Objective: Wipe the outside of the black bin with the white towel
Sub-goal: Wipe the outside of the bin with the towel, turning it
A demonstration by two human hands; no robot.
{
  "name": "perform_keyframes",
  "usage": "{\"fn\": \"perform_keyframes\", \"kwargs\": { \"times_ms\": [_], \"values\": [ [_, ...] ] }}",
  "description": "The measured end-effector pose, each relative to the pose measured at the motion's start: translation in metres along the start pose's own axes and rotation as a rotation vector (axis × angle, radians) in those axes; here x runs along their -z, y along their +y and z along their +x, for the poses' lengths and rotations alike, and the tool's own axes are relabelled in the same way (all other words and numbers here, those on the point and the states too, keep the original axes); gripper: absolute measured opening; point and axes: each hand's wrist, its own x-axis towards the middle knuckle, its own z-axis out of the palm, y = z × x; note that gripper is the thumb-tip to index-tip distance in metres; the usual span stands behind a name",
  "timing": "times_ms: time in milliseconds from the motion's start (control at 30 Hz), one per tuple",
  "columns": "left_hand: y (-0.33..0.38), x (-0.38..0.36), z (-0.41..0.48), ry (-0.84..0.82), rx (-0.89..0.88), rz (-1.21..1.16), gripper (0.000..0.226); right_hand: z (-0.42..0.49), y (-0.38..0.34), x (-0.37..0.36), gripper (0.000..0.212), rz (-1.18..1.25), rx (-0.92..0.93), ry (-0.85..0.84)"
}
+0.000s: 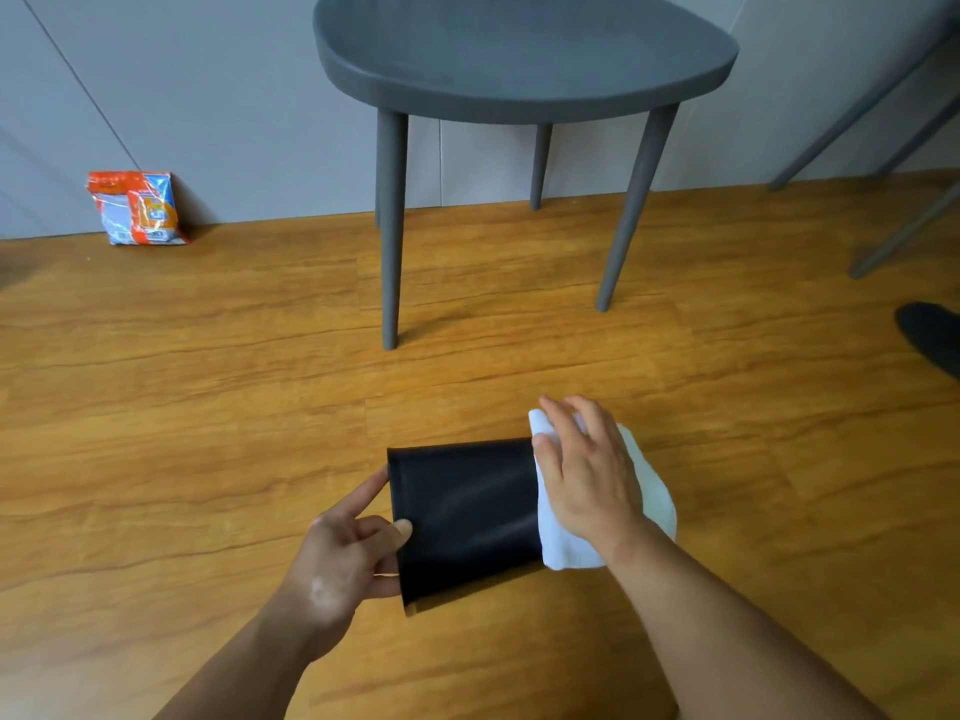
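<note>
The black bin lies on its side on the wooden floor, its open rim toward the left. My left hand grips that rim, thumb on the outer wall and fingers curled at the edge. My right hand lies flat, fingers spread, on the white towel, pressing it onto the right end of the bin's upper side. The towel drapes over that end and hides the bin's base.
A grey chair stands just beyond the bin, its front legs on the floor. An orange and blue packet leans on the wall at the far left. A dark shoe and other grey legs are at the right.
</note>
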Motion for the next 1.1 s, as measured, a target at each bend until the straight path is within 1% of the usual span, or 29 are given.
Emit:
{"fn": "perform_keyframes", "kwargs": {
  "times_ms": [67, 100, 233, 300, 367, 433, 500, 567, 633, 667, 767, 800, 867, 967, 1000, 1033, 1100],
  "values": [
    [0.002, 0.001, -0.001, 0.005, 0.000, 0.008, 0.067, -0.002, -0.005, -0.007, 0.047, -0.078, -0.026, 0.105],
    [0.004, 0.003, -0.001, 0.008, 0.002, 0.017, 0.067, -0.002, -0.007, -0.010, 0.048, -0.110, -0.052, 0.089],
    [0.007, 0.001, -0.005, 0.019, 0.009, 0.047, 0.067, 0.001, -0.008, -0.009, 0.065, -0.086, -0.092, -0.108],
    [0.006, -0.001, -0.006, 0.036, 0.011, 0.056, 0.067, -0.005, -0.019, -0.012, 0.067, -0.105, -0.068, -0.148],
    [0.005, 0.000, -0.003, 0.053, 0.016, 0.070, 0.067, -0.024, -0.045, -0.019, 0.060, -0.107, 0.006, -0.104],
    [0.003, 0.001, 0.000, 0.060, 0.016, 0.084, 0.066, -0.052, -0.080, -0.031, 0.053, -0.063, 0.121, -0.058],
    [0.005, -0.001, -0.002, 0.059, 0.003, 0.078, 0.065, -0.079, -0.105, -0.044, 0.053, -0.044, 0.223, -0.054],
    [0.005, -0.001, -0.005, 0.045, -0.003, 0.070, 0.066, -0.090, -0.111, -0.047, 0.055, -0.049, 0.283, -0.071],
    [0.006, 0.002, -0.005, 0.033, 0.003, 0.062, 0.064, -0.085, -0.089, -0.044, 0.056, -0.065, 0.316, -0.052],
    [0.006, 0.004, -0.004, 0.032, 0.015, 0.059, 0.064, -0.079, -0.071, -0.040, 0.057, -0.082, 0.292, -0.039],
    [0.009, 0.007, -0.002, 0.021, 0.032, 0.063, 0.066, -0.056, -0.009, -0.024, 0.057, -0.131, 0.067, -0.002],
    [0.009, 0.006, -0.002, 0.017, 0.032, 0.063, 0.066, -0.051, 0.004, -0.020, 0.057, -0.124, 0.015, 0.003],
    [0.009, 0.004, -0.001, 0.008, 0.026, 0.074, 0.068, -0.047, 0.014, -0.022, 0.055, -0.086, -0.032, 0.033],
    [0.007, 0.003, -0.001, 0.003, 0.011, 0.108, 0.068, -0.056, -0.012, -0.034, 0.052, -0.086, -0.105, 0.129],
    [0.007, 0.002, -0.002, 0.001, 0.013, 0.112, 0.068, -0.063, -0.027, -0.039, 0.052, -0.083, -0.101, 0.142],
    [0.008, 0.002, -0.002, -0.001, 0.016, 0.109, 0.067, -0.071, -0.045, -0.044, 0.051, -0.073, -0.064, 0.143],
    [0.005, 0.000, -0.001, 0.002, 0.021, 0.105, 0.068, -0.088, -0.082, -0.054, 0.052, -0.048, 0.078, 0.121]
  ]
}}
